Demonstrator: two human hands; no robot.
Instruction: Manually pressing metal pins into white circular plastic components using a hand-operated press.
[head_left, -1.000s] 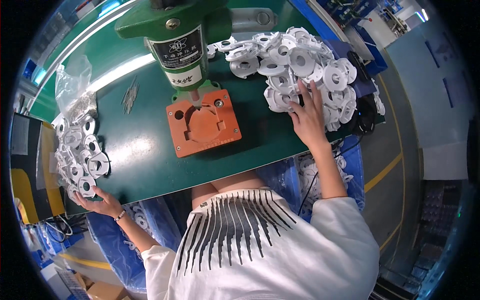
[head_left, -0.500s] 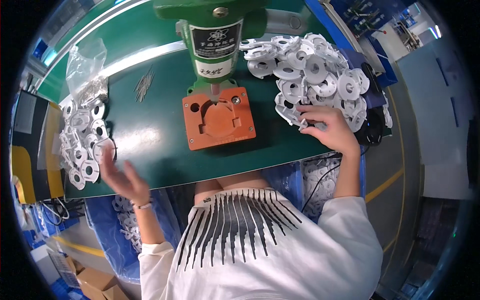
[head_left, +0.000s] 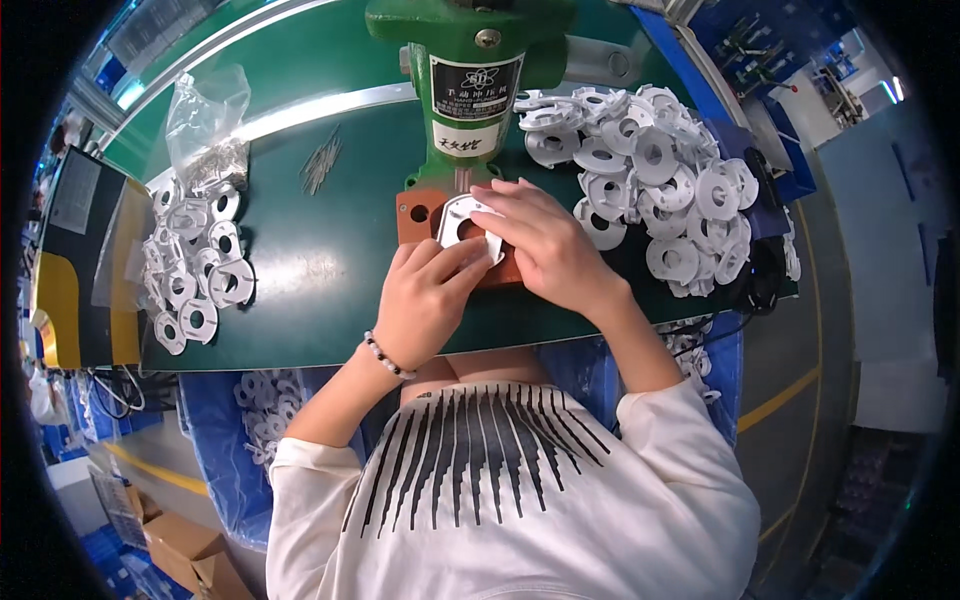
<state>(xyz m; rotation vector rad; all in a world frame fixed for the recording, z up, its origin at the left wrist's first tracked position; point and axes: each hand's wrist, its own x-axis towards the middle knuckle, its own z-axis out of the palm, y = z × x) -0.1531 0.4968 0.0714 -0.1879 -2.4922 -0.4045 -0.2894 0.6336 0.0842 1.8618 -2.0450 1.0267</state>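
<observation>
A white plastic ring part [head_left: 457, 212] is held between my two hands over the orange fixture block [head_left: 413, 228], tilted, with orange showing through its centre hole. My left hand [head_left: 428, 298] grips its near edge with bent fingers. On the far right side of the part lie the fingers of my right hand [head_left: 553, 245], covering much of that edge. Whether the part touches the block cannot be made out. Directly above stands the green hand press [head_left: 470, 60], its ram [head_left: 462, 180] pointing down just behind the part.
A big heap of white ring parts [head_left: 655, 155] lies right; a smaller group [head_left: 230, 283] lies left. Thin metal pins [head_left: 321, 163] and a clear plastic bag [head_left: 205, 115] sit on the green table [head_left: 300, 320]. Blue-lined bins [head_left: 215, 430] with more parts stand below the table edge.
My right hand has brought a white ring part from the right heap to the fixture. My left hand has come over from the left group and now grips that part too.
</observation>
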